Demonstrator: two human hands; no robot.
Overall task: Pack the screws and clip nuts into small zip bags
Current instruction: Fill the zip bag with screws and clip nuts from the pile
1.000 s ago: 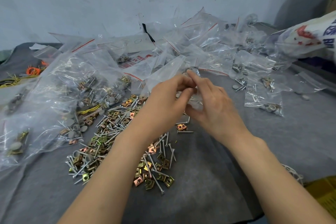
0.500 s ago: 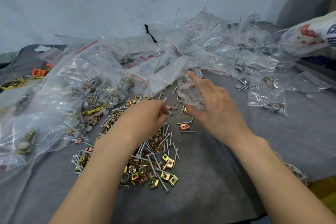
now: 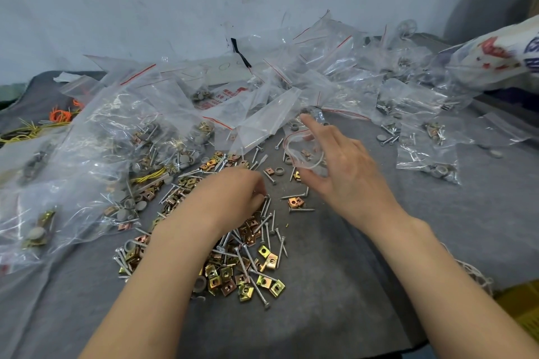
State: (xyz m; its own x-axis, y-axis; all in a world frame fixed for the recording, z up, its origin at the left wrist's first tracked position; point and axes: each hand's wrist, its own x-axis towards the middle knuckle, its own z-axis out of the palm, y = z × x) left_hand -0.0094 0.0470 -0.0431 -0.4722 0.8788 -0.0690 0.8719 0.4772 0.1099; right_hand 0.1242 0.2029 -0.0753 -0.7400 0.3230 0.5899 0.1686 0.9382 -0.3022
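Where writing is present, it cannot be read: red characters are printed on a label (image 3: 230, 94) among the heap of bags (image 3: 335, 67) at the far side, and red and blue print is carried by a white sack (image 3: 495, 58) at the far right, but both are too blurred to make out.

The small zip bag (image 3: 304, 154) is held above the grey cloth (image 3: 335, 285), right of centre and just beyond the loose hardware. It is grasped by the right hand (image 3: 350, 169), with the thumb set under it and the index finger extended toward the far side. The bag is clear, with a red line along its closure. Its mouth is spread into an open loop and is turned to the left, toward the left hand (image 3: 230, 198). A clip nut is seen through the film; whether it lies inside cannot be told.

The screws (image 3: 302, 209) and clip nuts (image 3: 264, 251) are spread in one loose heap at the near centre. The screws are silver, slender and flat-headed, and their long axes lie in all directions. The clip nuts are square, gold or copper in tone, each pierced by a centre hole. The left hand is set on the far end of this heap with its fingers curled under. Whether anything is pinched cannot be told, since the fingertips are hidden. Grey round caps (image 3: 282, 170) are scattered nearby.
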